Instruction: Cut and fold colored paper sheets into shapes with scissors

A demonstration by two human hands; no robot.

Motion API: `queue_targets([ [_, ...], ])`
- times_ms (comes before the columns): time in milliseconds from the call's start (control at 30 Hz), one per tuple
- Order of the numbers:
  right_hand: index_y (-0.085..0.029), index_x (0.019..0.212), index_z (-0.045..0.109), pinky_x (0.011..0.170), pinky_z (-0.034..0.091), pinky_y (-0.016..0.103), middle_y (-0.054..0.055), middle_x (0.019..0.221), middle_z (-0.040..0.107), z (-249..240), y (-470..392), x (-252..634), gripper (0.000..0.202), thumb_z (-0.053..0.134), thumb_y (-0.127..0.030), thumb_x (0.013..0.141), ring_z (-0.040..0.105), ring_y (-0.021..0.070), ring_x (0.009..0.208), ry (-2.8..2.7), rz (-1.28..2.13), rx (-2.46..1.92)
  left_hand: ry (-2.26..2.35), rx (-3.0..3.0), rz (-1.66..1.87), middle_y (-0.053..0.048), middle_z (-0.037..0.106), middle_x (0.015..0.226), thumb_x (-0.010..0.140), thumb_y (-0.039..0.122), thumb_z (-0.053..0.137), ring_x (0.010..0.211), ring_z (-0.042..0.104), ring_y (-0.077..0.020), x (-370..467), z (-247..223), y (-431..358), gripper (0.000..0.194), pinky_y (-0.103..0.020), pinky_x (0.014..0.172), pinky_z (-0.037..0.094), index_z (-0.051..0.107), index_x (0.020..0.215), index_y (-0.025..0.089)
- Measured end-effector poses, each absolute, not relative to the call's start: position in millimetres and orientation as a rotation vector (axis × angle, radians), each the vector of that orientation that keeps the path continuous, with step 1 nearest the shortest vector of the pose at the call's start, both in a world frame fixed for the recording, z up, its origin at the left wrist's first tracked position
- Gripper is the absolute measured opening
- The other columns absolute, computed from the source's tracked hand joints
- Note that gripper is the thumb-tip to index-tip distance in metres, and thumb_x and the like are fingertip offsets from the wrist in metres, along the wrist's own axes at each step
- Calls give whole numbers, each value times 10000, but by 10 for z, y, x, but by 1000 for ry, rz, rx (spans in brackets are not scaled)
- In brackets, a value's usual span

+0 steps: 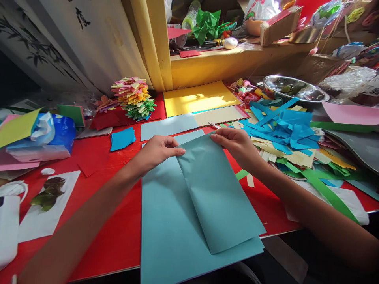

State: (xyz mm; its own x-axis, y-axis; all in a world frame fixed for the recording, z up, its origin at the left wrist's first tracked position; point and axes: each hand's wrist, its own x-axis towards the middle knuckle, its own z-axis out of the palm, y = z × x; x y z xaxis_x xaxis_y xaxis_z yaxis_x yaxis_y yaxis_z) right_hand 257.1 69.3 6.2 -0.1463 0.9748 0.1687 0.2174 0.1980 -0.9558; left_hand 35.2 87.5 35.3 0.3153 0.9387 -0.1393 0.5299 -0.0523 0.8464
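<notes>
Both hands hold a folded sheet of teal paper [220,189] by its far edge. My left hand [156,152] pinches the far left corner between thumb and fingers. At the far right corner, my right hand [237,144] grips the same sheet with its thumb on top. The folded sheet lies slanted over a larger teal sheet [166,221], whose near end reaches past the table edge. Beyond the hands are a pale blue paper strip [168,125] and a pair of scissors [213,125], mostly hidden.
A red table [112,221] carries blue paper squares [122,139], a stack of folded colored paper pieces [133,94] and yellow paper [201,96]. Heaped paper strips [284,130] and a metal bowl [296,88] are at right. A tissue pack [56,134] and a white phone [8,232] lie left.
</notes>
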Motion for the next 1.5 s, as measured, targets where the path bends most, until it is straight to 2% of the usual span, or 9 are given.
queue_targets([
  [333, -135, 746, 600, 541, 381, 231, 1, 651, 494, 46, 747, 2601, 230, 588, -357, 804, 461, 97, 597, -1449, 1099, -1126, 1369, 1709, 710, -4, 629, 629, 629, 391, 713, 604, 516, -124, 307, 316, 930, 223, -239, 560, 364, 650, 623, 177],
  [667, -131, 739, 595, 608, 487, 255, 13, 671, 554, 31, 762, 2584, 267, 621, -395, 773, 544, 110, 625, -1381, 1191, -1147, 1367, 1631, 988, -12, 625, 703, 677, 372, 675, 703, 542, -141, 332, 192, 947, 196, -258, 670, 407, 653, 676, 177],
  [833, -143, 734, 589, 679, 531, 308, 27, 695, 601, -99, 831, 2615, 240, 620, -377, 775, 613, 149, 674, -1471, 1292, -1203, 1461, 1687, 992, -18, 614, 716, 732, 372, 599, 691, 536, -150, 310, 30, 971, 195, -274, 673, 410, 655, 734, 185],
  [967, -148, 864, 600, 698, 508, 338, 55, 798, 643, -127, 861, 2591, 143, 579, -274, 801, 624, 187, 743, -1721, 1010, -1359, 1573, 1804, 959, -5, 598, 670, 763, 378, 559, 667, 520, -153, 311, -27, 960, 198, -273, 645, 385, 650, 740, 204],
  [1067, -144, 1045, 589, 767, 461, 363, 106, 1041, 642, -15, 863, 2504, 266, 601, -190, 783, 599, 244, 927, -2025, 639, -1497, 1604, 1833, 950, -4, 607, 665, 772, 368, 552, 666, 525, -158, 324, -17, 940, 185, -269, 623, 373, 639, 726, 211],
  [1133, -141, 1120, 573, 797, 432, 364, 127, 1150, 608, 92, 883, 2404, 342, 617, -203, 787, 568, 274, 1015, -2210, 476, -1493, 1595, 1854, 967, -4, 622, 679, 775, 357, 551, 670, 536, -159, 332, -1, 927, 171, -264, 614, 369, 630, 725, 214],
  [1267, -155, 1022, 634, 714, 409, 298, 104, 998, 669, 246, 1011, 2136, 235, 567, -302, 851, 604, 242, 909, -2364, 528, -1359, 1520, 1902, 1000, -3, 647, 739, 792, 335, 537, 682, 542, -149, 340, 26, 904, 154, -254, 620, 371, 617, 760, 208],
  [1400, -149, 868, 664, 608, 353, 246, 72, 837, 680, 293, 1165, 1928, 166, 520, -232, 865, 602, 186, 772, -2317, 505, -1297, 1432, 1873, 1040, -22, 653, 845, 817, 333, 514, 772, 569, -156, 335, 28, 897, 157, -254, 658, 394, 595, 846, 202],
  [1500, -152, 824, 650, 570, 312, 236, 51, 808, 672, 294, 1208, 1878, 138, 517, -182, 841, 579, 166, 728, -2304, 430, -1314, 1405, 1769, 1123, -5, 623, 807, 793, 326, 559, 790, 583, -152, 337, 12, 906, 190, -246, 655, 404, 515, 938, 213],
])
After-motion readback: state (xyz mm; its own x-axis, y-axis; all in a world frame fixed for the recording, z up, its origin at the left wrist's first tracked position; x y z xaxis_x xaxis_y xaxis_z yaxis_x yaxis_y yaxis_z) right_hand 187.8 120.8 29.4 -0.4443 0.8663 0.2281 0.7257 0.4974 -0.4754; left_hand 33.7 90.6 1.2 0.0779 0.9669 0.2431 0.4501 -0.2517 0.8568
